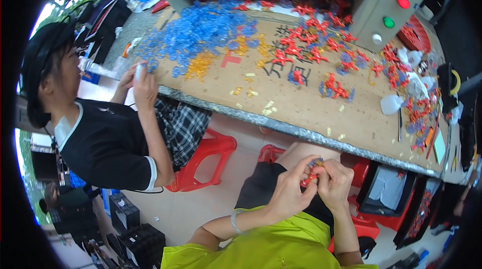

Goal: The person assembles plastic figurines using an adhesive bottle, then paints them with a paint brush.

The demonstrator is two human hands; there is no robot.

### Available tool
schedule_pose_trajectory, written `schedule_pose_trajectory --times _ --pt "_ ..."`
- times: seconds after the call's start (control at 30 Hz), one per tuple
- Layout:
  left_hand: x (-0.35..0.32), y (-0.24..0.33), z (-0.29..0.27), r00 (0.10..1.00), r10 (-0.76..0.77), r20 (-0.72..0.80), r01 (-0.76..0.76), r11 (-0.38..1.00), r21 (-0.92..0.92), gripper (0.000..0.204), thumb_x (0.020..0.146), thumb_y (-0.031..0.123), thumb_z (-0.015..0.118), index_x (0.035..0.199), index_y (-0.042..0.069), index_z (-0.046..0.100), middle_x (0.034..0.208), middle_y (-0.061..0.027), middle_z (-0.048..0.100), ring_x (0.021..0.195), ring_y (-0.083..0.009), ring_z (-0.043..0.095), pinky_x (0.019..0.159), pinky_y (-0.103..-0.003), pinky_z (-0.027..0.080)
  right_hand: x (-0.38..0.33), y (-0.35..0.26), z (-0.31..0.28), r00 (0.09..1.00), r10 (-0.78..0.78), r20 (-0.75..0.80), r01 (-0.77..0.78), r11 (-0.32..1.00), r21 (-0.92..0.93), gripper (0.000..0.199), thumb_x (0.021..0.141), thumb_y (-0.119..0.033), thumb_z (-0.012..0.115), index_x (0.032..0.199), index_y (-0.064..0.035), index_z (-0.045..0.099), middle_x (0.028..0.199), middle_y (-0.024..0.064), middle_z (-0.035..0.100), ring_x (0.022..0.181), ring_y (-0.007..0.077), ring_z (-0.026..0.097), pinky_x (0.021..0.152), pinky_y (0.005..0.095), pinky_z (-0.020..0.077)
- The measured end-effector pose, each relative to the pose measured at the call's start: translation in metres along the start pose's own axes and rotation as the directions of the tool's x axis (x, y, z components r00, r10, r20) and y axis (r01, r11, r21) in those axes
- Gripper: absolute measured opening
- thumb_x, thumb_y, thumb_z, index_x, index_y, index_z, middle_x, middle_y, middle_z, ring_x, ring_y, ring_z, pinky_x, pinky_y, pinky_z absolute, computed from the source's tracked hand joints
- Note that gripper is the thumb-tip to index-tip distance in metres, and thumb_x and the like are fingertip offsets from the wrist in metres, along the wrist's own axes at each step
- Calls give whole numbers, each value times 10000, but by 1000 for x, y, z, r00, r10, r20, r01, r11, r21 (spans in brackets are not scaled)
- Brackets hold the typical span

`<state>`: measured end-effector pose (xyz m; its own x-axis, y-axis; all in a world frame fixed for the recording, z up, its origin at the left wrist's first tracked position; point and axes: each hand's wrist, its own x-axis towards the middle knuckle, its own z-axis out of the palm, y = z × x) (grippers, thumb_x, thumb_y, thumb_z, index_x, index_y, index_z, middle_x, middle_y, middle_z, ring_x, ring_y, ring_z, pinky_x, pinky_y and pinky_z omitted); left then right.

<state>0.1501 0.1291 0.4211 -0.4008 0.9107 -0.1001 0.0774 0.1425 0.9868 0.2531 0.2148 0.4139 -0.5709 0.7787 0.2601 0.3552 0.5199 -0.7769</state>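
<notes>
Just in front of the table edge, above my lap, my left hand [290,188] and my right hand [335,182] come together with fingertips pinched. Between them is a small plastic toy figure [309,178], red below with blue-violet and a bit of yellow at the top. Fingers cover most of it, so its full shape is hidden. On the table beyond lie similar red and blue figures [331,87], the closest ones a short way past the edge. A pile of clear blue plastic pieces [201,28] and a smaller heap of yellow pieces [199,65] lie further left.
A co-worker [108,138] sits at the left, holding something small and pale. A grey machine housing [386,5] with coloured buttons stands on the table [296,113], red parts heaped beneath it. A white bottle [390,104] is at the right. Red stools [208,161] and a black crate [385,188] stand below.
</notes>
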Motion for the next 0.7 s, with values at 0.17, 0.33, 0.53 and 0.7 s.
schedule_pose_trajectory --times 0.17,0.33,0.53,0.7 --pt "8 7 -3 1000 -5 13 5 1000 27 456 793 -90 553 1239 -24 485 838 -103 645 771 -85 616 636 -224 497 7 -2 0 1000 28 -7 -28 1000 -8 103 727 4 633 655 -14 562 593 133 547 494 306 557 443 374 427" --pt "9 -4 -3 999 -21 30 22 998 -57 478 776 -87 564 1243 -33 474 839 -142 631 785 -156 672 660 -264 516 6 2 7 998 35 -43 -34 999 34 99 716 18 606 636 10 550 556 136 490 457 278 500 434 351 364" --pt "11 -4 -4 996 -78 47 84 988 -133 482 782 -94 556 1253 -29 475 852 -133 634 781 -140 668 659 -252 524 8 2 3 999 44 -16 -44 998 43 80 742 1 615 671 9 579 591 130 537 485 268 536 448 332 391" --pt "15 -5 -5 997 -67 38 73 979 -192 487 785 -97 550 1261 -20 479 864 -131 640 775 -137 667 658 -260 534 12 -1 -6 996 68 64 -76 989 123 48 766 -10 629 738 21 604 663 111 597 537 240 577 486 305 430"
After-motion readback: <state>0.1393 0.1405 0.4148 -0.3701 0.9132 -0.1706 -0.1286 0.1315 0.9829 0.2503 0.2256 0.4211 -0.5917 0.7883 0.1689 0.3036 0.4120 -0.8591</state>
